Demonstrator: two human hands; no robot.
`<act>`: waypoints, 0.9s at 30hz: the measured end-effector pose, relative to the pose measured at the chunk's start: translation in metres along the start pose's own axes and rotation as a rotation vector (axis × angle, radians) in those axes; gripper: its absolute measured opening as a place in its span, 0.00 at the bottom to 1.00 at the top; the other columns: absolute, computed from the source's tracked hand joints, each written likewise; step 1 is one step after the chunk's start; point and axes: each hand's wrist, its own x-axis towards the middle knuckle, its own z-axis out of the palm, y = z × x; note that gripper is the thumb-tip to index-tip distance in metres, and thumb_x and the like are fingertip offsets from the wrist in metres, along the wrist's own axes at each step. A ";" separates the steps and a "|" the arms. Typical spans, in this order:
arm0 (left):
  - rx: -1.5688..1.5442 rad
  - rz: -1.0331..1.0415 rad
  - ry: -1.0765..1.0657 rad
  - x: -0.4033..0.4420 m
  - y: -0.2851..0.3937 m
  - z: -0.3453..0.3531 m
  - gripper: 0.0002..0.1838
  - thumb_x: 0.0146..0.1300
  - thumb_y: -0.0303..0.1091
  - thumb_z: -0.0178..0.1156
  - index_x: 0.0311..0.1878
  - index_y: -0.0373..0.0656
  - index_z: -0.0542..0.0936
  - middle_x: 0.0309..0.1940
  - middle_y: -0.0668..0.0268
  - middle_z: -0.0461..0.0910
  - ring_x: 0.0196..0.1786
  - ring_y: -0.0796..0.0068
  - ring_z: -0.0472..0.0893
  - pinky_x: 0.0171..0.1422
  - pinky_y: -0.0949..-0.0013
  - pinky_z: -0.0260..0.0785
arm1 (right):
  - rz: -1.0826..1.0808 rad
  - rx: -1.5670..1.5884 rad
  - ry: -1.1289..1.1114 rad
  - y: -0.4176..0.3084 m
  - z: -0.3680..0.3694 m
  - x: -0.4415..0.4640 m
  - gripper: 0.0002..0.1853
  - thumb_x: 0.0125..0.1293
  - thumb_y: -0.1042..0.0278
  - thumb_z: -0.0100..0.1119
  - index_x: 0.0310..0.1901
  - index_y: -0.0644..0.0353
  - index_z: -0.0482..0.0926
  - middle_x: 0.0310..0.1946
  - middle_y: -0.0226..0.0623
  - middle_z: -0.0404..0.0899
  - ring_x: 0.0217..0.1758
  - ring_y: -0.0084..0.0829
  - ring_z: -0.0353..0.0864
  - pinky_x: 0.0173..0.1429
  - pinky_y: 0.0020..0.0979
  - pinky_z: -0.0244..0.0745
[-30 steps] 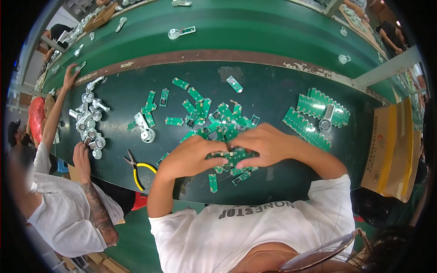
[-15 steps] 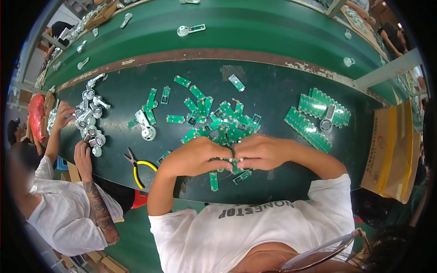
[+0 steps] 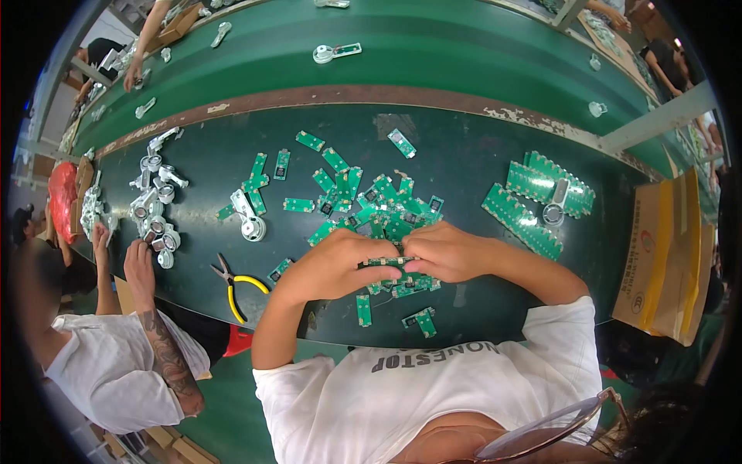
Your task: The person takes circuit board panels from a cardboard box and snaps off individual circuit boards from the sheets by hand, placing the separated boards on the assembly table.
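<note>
My left hand [image 3: 340,263] and my right hand [image 3: 448,254] meet over a loose pile of small green circuit boards [image 3: 386,205]. Both are closed, thumbs toward me, pinching a green circuit board strip [image 3: 379,263] that is seen nearly edge-on. The fingers hide part of the strip. Right below them lie more boards [image 3: 413,286], and nearer the table edge is a small circuit board [image 3: 424,322] touching another. Left of my left hand rest pliers with yellow handles [image 3: 246,288], jaws apart.
Unsplit circuit board panels [image 3: 525,216] lie at right with a white round-ended part [image 3: 554,213] on top. Another white part [image 3: 249,220] sits left of the pile. A cardboard box [image 3: 657,255] stands far right. A co-worker's hand [image 3: 140,271] touches white parts; a green belt [image 3: 433,54] runs behind.
The strip in my hands now shows edge-on, and boards below my hands lie differently. The co-worker's far hand has moved nearer. Parts on the belt shifted right; another person's arm reaches over it.
</note>
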 end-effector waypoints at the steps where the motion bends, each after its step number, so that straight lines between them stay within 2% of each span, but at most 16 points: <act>1: -0.001 -0.001 0.000 0.001 -0.001 -0.001 0.09 0.56 0.34 0.64 0.36 0.41 0.78 0.23 0.59 0.77 0.26 0.56 0.77 0.28 0.61 0.65 | -0.041 -0.010 0.017 0.001 0.001 0.000 0.13 0.67 0.63 0.53 0.30 0.61 0.65 0.21 0.40 0.65 0.24 0.44 0.69 0.27 0.41 0.62; 3: -0.093 -0.015 -0.089 0.004 -0.003 -0.003 0.08 0.56 0.32 0.64 0.37 0.41 0.79 0.25 0.60 0.79 0.24 0.58 0.76 0.27 0.64 0.64 | -0.048 -0.002 0.018 0.001 0.001 -0.001 0.13 0.67 0.63 0.53 0.30 0.61 0.65 0.21 0.40 0.65 0.24 0.44 0.69 0.27 0.41 0.62; 9: -0.153 0.005 -0.023 0.006 -0.010 0.004 0.07 0.55 0.30 0.64 0.37 0.40 0.80 0.25 0.61 0.79 0.25 0.65 0.77 0.26 0.68 0.64 | -0.053 0.035 0.036 0.001 0.000 -0.003 0.12 0.67 0.64 0.53 0.30 0.62 0.66 0.22 0.40 0.65 0.24 0.44 0.69 0.28 0.40 0.63; 14: -0.255 0.009 -0.027 0.008 -0.011 0.007 0.07 0.55 0.29 0.65 0.36 0.40 0.81 0.24 0.61 0.79 0.25 0.65 0.77 0.27 0.69 0.64 | 0.029 0.118 0.040 -0.004 -0.001 -0.006 0.11 0.67 0.66 0.53 0.30 0.63 0.67 0.21 0.40 0.66 0.24 0.43 0.69 0.28 0.39 0.63; 16: -0.260 -0.002 -0.031 0.009 -0.011 0.008 0.07 0.55 0.30 0.65 0.36 0.40 0.81 0.24 0.61 0.79 0.25 0.65 0.77 0.27 0.68 0.64 | 0.069 0.274 0.022 -0.006 -0.001 -0.006 0.10 0.67 0.66 0.54 0.31 0.63 0.69 0.21 0.39 0.66 0.24 0.42 0.70 0.28 0.39 0.63; 18: -0.370 0.047 -0.027 0.009 -0.010 0.011 0.07 0.54 0.31 0.66 0.35 0.41 0.81 0.24 0.61 0.78 0.25 0.65 0.77 0.28 0.68 0.64 | 0.033 0.299 0.043 -0.009 0.000 -0.005 0.11 0.66 0.64 0.55 0.31 0.63 0.70 0.21 0.39 0.66 0.24 0.41 0.70 0.28 0.38 0.63; 20: -0.266 -0.004 -0.017 0.007 -0.008 0.009 0.07 0.53 0.31 0.67 0.34 0.40 0.81 0.24 0.61 0.78 0.25 0.63 0.77 0.28 0.67 0.65 | -0.006 0.318 0.060 -0.007 -0.007 -0.001 0.12 0.65 0.62 0.56 0.31 0.63 0.71 0.21 0.39 0.66 0.24 0.41 0.70 0.28 0.38 0.62; 21: -0.167 -0.059 -0.012 0.005 -0.006 0.007 0.07 0.52 0.30 0.67 0.33 0.40 0.81 0.23 0.61 0.78 0.25 0.62 0.77 0.29 0.67 0.65 | -0.048 0.083 0.050 -0.002 -0.015 0.001 0.14 0.63 0.58 0.58 0.31 0.62 0.72 0.21 0.38 0.66 0.23 0.40 0.69 0.29 0.38 0.62; 22: 0.011 -0.106 0.008 0.006 -0.005 0.002 0.12 0.52 0.31 0.68 0.38 0.40 0.77 0.23 0.58 0.78 0.26 0.57 0.78 0.30 0.65 0.66 | -0.091 -0.154 0.037 0.001 -0.019 0.003 0.16 0.62 0.54 0.59 0.31 0.61 0.73 0.21 0.38 0.65 0.23 0.39 0.68 0.29 0.37 0.61; 23: 0.014 -0.100 0.011 0.007 -0.005 0.002 0.12 0.52 0.31 0.68 0.38 0.40 0.77 0.23 0.58 0.78 0.26 0.57 0.78 0.30 0.65 0.66 | -0.058 -0.296 0.059 0.004 -0.019 0.001 0.19 0.58 0.49 0.60 0.31 0.59 0.73 0.24 0.35 0.66 0.26 0.35 0.67 0.32 0.35 0.60; 24: 0.009 -0.164 0.087 0.009 -0.004 0.003 0.16 0.51 0.31 0.68 0.42 0.41 0.74 0.24 0.57 0.79 0.27 0.55 0.78 0.30 0.64 0.67 | -0.063 -0.300 0.057 0.004 -0.020 0.003 0.19 0.58 0.49 0.60 0.31 0.59 0.73 0.24 0.35 0.66 0.26 0.35 0.67 0.32 0.35 0.60; 25: 0.002 -0.232 0.159 0.010 -0.004 0.005 0.21 0.51 0.31 0.68 0.46 0.42 0.71 0.24 0.56 0.79 0.28 0.53 0.79 0.31 0.63 0.67 | -0.030 -0.482 0.091 0.003 -0.018 0.005 0.19 0.58 0.48 0.60 0.31 0.58 0.73 0.26 0.33 0.66 0.28 0.33 0.67 0.33 0.35 0.59; 26: 0.036 -0.274 0.123 0.010 -0.005 0.007 0.27 0.51 0.32 0.69 0.51 0.45 0.65 0.25 0.56 0.80 0.31 0.51 0.79 0.33 0.63 0.69 | 0.008 -0.664 0.128 0.001 -0.015 0.006 0.19 0.58 0.47 0.60 0.31 0.58 0.73 0.28 0.31 0.66 0.30 0.31 0.67 0.35 0.34 0.58; 27: 0.036 -0.274 0.121 0.010 -0.005 0.010 0.27 0.51 0.32 0.69 0.51 0.45 0.65 0.25 0.56 0.80 0.31 0.51 0.79 0.33 0.63 0.69 | 0.031 -0.579 0.144 -0.002 -0.014 0.007 0.15 0.55 0.54 0.64 0.32 0.58 0.75 0.30 0.30 0.67 0.33 0.31 0.66 0.36 0.33 0.55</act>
